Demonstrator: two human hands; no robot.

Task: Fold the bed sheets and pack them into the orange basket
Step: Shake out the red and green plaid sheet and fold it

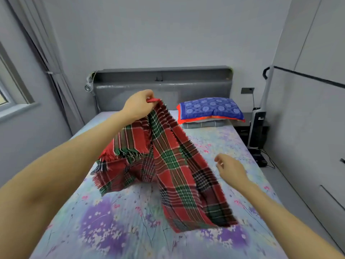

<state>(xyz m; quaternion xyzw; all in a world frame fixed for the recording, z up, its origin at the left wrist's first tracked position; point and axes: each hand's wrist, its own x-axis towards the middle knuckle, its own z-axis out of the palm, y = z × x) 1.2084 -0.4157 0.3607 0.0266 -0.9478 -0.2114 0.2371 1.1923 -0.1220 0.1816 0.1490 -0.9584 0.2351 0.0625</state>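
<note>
Left hand [139, 105] pinches one corner of the red-green plaid sheet [168, 161] and holds it up over the middle of the bed [112, 230]. The fringed edges hang loose, the lower folds bunching on the floral cover. Right hand [230, 170] hovers just beside the sheet's right edge, fingers loosely curled, holding nothing. Blue pillow [211, 109] sits by the headboard; lots of bare cover near the camera.

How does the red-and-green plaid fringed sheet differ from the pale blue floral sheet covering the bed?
The red-and-green plaid fringed sheet is checked; the pale blue floral sheet bears purple flowers. The plaid sheet hangs bunched from the left hand, which pinches one corner; the floral sheet lies spread flat. Both are patterned cloth.
</note>
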